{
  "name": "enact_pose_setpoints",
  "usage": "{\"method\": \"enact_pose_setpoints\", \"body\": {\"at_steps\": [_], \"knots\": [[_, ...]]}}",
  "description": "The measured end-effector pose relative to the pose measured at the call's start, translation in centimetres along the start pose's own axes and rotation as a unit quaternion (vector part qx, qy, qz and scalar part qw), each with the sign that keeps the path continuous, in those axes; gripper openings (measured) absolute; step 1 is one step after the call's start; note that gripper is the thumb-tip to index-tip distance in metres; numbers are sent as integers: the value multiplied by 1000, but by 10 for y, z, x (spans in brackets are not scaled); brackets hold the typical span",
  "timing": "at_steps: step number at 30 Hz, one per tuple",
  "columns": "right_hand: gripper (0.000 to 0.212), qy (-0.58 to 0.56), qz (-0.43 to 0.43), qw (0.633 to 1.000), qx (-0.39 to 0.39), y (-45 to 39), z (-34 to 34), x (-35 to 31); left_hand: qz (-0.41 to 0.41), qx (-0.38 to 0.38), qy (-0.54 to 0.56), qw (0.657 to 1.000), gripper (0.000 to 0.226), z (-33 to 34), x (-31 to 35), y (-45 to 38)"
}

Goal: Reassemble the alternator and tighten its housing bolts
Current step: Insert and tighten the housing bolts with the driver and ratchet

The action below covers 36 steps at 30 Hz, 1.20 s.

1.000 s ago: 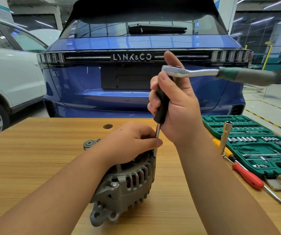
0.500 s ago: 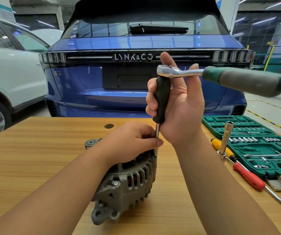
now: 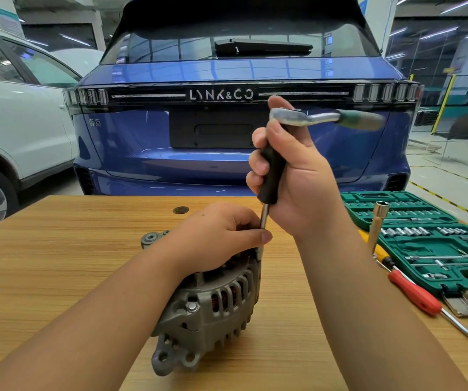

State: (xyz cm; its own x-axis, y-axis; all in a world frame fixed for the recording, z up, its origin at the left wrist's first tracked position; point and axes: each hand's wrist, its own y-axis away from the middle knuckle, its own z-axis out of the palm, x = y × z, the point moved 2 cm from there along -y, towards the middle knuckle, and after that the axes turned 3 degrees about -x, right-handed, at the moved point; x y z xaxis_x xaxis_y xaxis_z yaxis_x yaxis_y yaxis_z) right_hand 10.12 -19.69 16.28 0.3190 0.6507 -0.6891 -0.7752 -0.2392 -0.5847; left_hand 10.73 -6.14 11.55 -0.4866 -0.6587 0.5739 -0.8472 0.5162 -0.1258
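- two hands at work: left hand (image 3: 221, 235) clamped over the alternator (image 3: 210, 303), pinching the driver shaft at its foot; right hand (image 3: 292, 176) wrapped round the black driver handle (image 3: 272, 173).
- driver axis stands near upright; ratchet (image 3: 320, 117) lies crosswise on top, so turning falls to the right hand.
- alternator grey, ribbed, housing closed, near the counter (image 3: 57, 263) front edge, centre.

The left hand (image 3: 218, 238) covers the alternator's (image 3: 210, 309) top, hiding where the extension bar (image 3: 263, 221) seats. The ratchet (image 3: 326, 118) handle is motion-blurred. The socket case (image 3: 424, 244) runs off the right edge.
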Motion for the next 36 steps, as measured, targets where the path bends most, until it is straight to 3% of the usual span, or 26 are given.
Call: {"method": "enact_pose_setpoints", "body": {"at_steps": [3, 6, 11, 16, 19, 22, 25, 30, 36], "knots": [[30, 60, -59, 996, -5, 1, 4, 3, -3, 3, -2, 1000, 12, 0, 0, 0], [33, 70, -63, 995, -24, 0, 7, 6, -11, -2, 3, 1000, 19, 1, -2, 0], [40, -8, -36, 995, -87, 1, 2, 6, -1, 0, 22, 1000, 15, 0, -2, 1], [63, -31, 12, 994, -102, -1, -2, 6, 4, -1, 19, 1000, 14, 1, -1, 1], [59, -13, 29, 997, -66, -1, 0, 5, 1, 0, 12, 1000, 15, 0, -1, 1], [27, 86, -8, 996, 37, -1, 3, 3, 2, -6, -9, 1000, 15, 1, 0, 1], [20, 145, -16, 983, 110, -2, -3, -2, 6, -11, -15, 1000, 15, 2, 2, 1], [32, -23, 46, 998, -31, -2, -6, -1, 4, 1, -5, 1000, 15, 0, 1, 1], [36, 47, -43, 995, -75, -1, -1, 5, -6, 2, -1, 1000, 18, 0, 1, 2]]}}
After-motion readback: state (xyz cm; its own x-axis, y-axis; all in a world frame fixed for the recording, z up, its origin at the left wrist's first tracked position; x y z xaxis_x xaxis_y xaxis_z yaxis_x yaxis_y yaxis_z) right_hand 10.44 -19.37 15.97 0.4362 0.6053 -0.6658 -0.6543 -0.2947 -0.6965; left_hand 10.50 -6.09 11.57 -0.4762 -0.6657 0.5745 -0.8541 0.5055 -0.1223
